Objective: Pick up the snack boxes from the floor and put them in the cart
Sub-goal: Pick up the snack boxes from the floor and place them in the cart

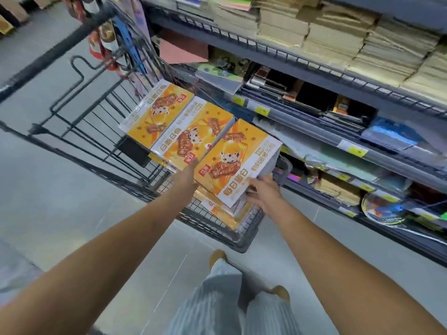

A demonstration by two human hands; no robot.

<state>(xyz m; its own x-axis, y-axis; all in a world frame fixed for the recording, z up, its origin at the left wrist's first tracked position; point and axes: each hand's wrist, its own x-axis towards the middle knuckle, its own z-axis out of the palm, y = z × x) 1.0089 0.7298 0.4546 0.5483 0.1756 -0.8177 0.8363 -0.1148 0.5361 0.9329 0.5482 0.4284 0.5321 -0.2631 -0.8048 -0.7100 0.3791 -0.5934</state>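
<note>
One head-worn wide-angle view looks steeply down, close over a black wire shopping cart (238,241), grey metal shelving (302,78) at right

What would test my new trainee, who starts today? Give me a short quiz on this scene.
1. True or false: the cart holds nothing.
2. How many orange snack boxes lie face-up on top of the load?
3. The right hand holds: A the nearest snack box; B a shelf; C the cart handle.
Key: 1 false; 2 three; 3 A.
</note>
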